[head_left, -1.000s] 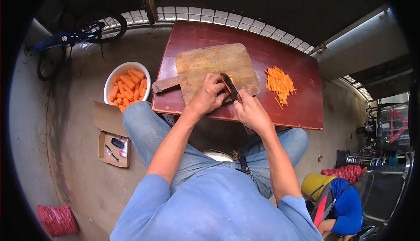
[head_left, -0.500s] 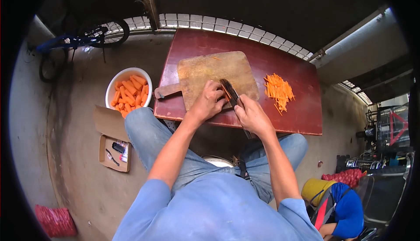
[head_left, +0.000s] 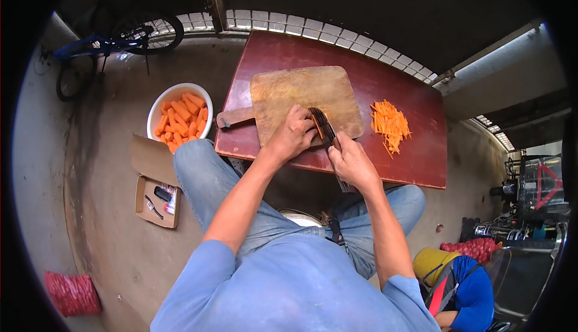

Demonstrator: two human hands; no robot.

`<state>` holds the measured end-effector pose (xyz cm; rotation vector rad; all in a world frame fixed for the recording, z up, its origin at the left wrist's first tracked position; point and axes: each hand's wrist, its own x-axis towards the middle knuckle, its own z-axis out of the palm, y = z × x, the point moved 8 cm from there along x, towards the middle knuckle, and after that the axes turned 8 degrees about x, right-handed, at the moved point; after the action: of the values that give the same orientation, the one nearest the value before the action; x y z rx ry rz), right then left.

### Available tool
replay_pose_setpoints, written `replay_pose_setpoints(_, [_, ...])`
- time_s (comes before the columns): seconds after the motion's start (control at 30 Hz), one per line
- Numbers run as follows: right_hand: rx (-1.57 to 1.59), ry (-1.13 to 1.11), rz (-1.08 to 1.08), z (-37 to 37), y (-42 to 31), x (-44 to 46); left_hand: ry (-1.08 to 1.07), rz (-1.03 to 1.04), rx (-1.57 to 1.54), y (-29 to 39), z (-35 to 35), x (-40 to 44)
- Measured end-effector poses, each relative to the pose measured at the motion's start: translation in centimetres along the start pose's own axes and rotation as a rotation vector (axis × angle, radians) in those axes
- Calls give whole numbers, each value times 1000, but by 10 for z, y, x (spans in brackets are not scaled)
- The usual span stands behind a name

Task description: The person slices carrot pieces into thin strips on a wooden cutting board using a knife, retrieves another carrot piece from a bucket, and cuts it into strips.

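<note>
My right hand (head_left: 354,162) is wrapped round the middle of a long dark slatted slicer (head_left: 321,125), which slants from the cutting board down past the table's near edge. A thin orange strip shows along its upper part. My left hand (head_left: 294,132) is closed, its fingertips against the slicer's left side; whatever they pinch is hidden. Both hands are at the near right part of the wooden cutting board (head_left: 283,94), whose handle points left. To the right, a pile of orange carrot strips (head_left: 390,126) lies on the red table (head_left: 421,163).
A white bowl (head_left: 210,104) of peeled carrots stands left of the table. Below it is an open cardboard box (head_left: 158,216) with small items. A bicycle (head_left: 108,46) is at the far left. A yellow bucket (head_left: 430,264) and a person in blue (head_left: 472,293) are at lower right.
The whole view has shifted slightly. Both hands stay by the slicer; the orange bit by my left fingertips shows less, and an orange strip now shows on the slicer.
</note>
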<state>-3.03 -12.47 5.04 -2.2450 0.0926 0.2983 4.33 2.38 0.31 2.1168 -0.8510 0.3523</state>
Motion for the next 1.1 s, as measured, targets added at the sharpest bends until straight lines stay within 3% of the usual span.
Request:
replay_pose_setpoints(0.13, [-5, 34, -118, -1, 0, 10, 42, 17, -9, 0, -1, -2])
replay_pose_setpoints(0.43, [79, -25, 22, -9, 10, -5, 78, 85, 34, 12, -6, 2])
replay_pose_setpoints(0.53, [284, -13, 118, -18, 15, -14, 112, 48, 11, 8, -6, 0])
replay_pose_setpoints(0.63, [273, 47, 57, -15, 22, -9, 153, 16, -33, 11, -10, 0])
replay_pose_setpoints(0.73, [173, 151, -161, -9, 9, -8, 123, 62, 2, 21, -10, 5])
replay_pose_setpoints(0.83, [182, 115, -142, -11, 7, -12, 93, 98, 66, 20, -5, 5])
replay_pose_setpoints(1.0, [154, 142, -78, -33, 8, -24, 126, 14, 15, 10, -3, 4])
replay_pose_setpoints(1.1, [235, 126, -71, -30, 11, -23, 258, -116, -75, -3, -17, -1])
